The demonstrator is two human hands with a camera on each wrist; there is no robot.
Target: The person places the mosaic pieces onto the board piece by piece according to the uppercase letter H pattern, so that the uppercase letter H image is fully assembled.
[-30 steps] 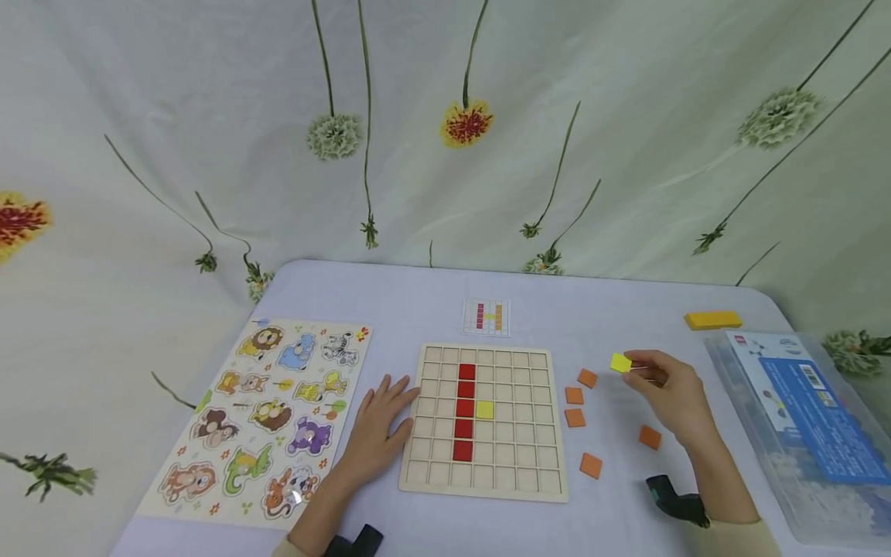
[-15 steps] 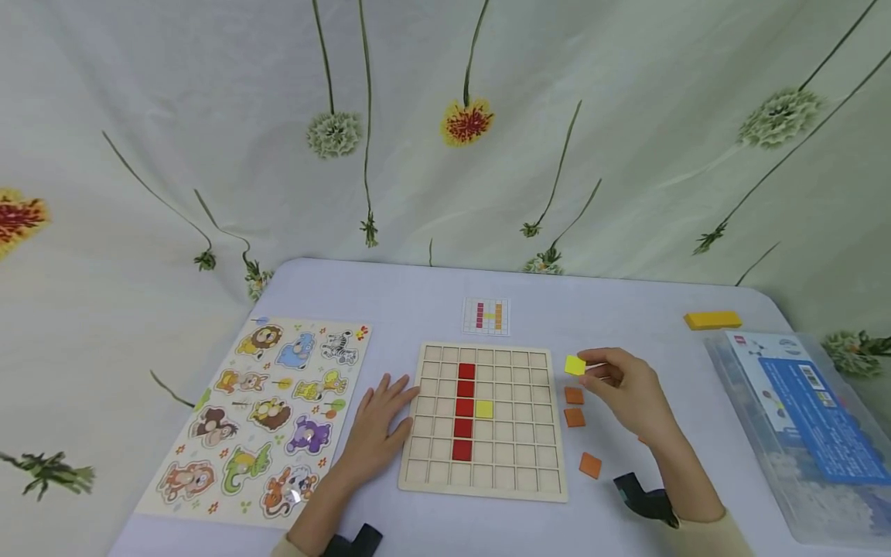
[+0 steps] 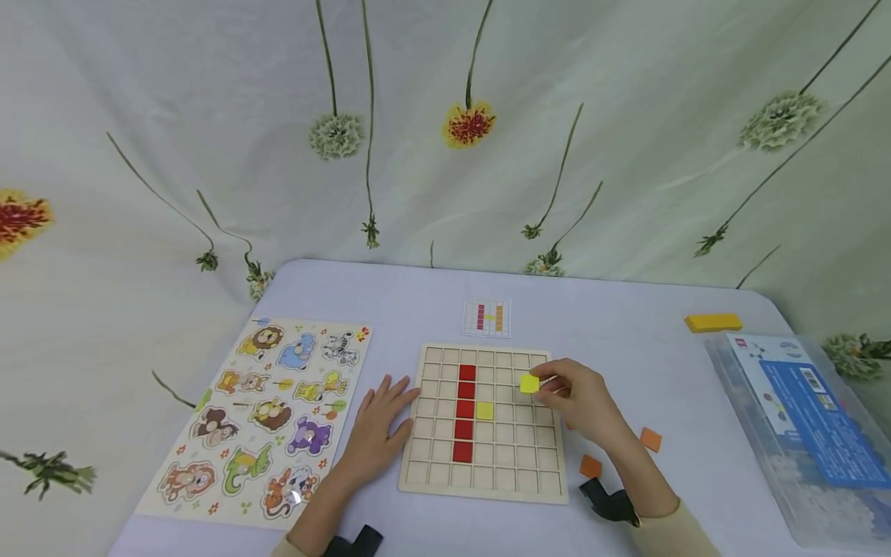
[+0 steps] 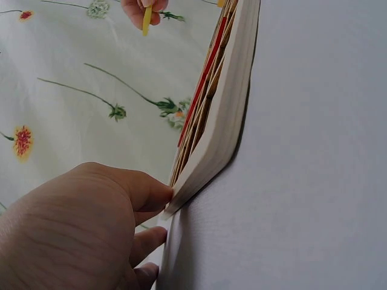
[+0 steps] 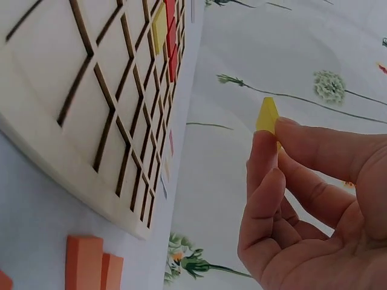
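Observation:
Between thumb and index finger my right hand (image 3: 579,398) pinches a yellow square tile (image 3: 529,384), held over the right part of the wooden grid board (image 3: 515,480). In the right wrist view the pinched tile (image 5: 267,115) points up from the fingertips. On the board, a column of several red tiles (image 3: 464,408) runs downward, and one yellow tile (image 3: 484,411) sits just right of it. My left hand (image 3: 379,425) lies flat with spread fingers at the board's left edge; in the left wrist view its thumb (image 4: 154,190) touches the board's side.
A small pattern card (image 3: 487,318) lies behind the board. Orange tiles (image 3: 590,466) are scattered to the right, some hidden by the right hand. An animal puzzle sheet (image 3: 264,418) is at left; a clear plastic box (image 3: 800,441) and a yellow block (image 3: 713,322) are at right.
My right hand has carried the yellow tile leftward and slightly down, from right of the orange tiles to above the board. The left hand has stayed in place.

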